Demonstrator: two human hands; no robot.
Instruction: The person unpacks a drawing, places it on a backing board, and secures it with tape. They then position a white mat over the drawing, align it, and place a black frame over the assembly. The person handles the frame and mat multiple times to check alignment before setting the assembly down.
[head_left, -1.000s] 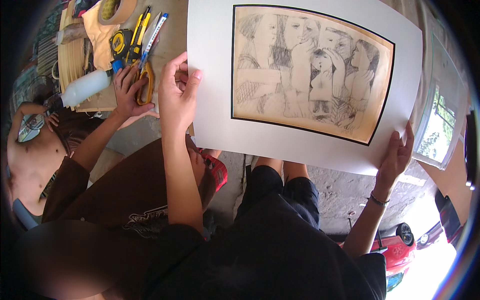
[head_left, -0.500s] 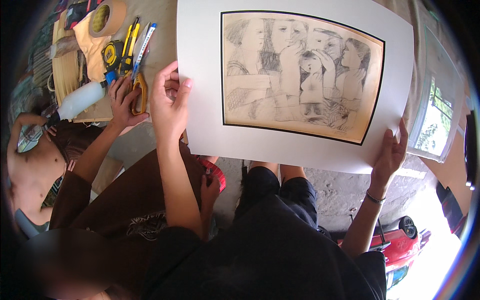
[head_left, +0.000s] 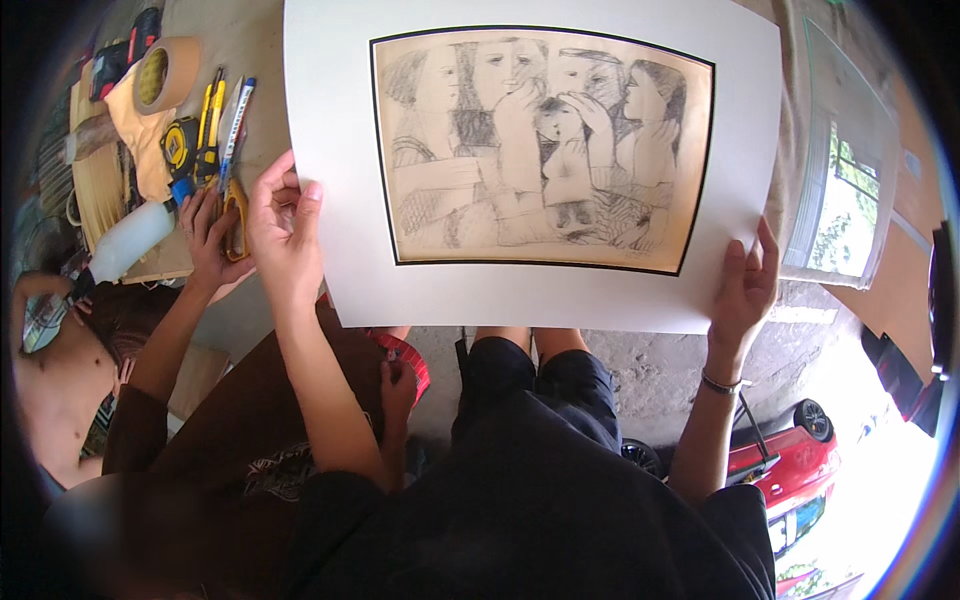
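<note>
A pencil drawing of several figures (head_left: 545, 150), on yellowed paper with a black inner border, sits in a wide white mat board (head_left: 520, 300). I hold the board up in front of me by its two sides. My left hand (head_left: 288, 230) is closed on its left edge, thumb on the front and fingers mostly behind. At the lower right edge, my right hand (head_left: 745, 285) grips it, fingers partly hidden by the board. Close to my left hand, a co-worker's hand (head_left: 208, 245) rests by orange-handled scissors (head_left: 236, 218).
On the table at left lie a brown tape roll (head_left: 170, 75), a yellow-black tape measure (head_left: 179, 148), yellow cutters (head_left: 210, 120), a blue-capped marker (head_left: 238, 120) and a white bottle (head_left: 130, 240). A glass pane (head_left: 850, 190) lies at right. A co-worker in brown sits at my left.
The matted drawing and both my hands have shifted left in view, and the board hangs more level. The tools appear shifted left too. My grip stays the same.
</note>
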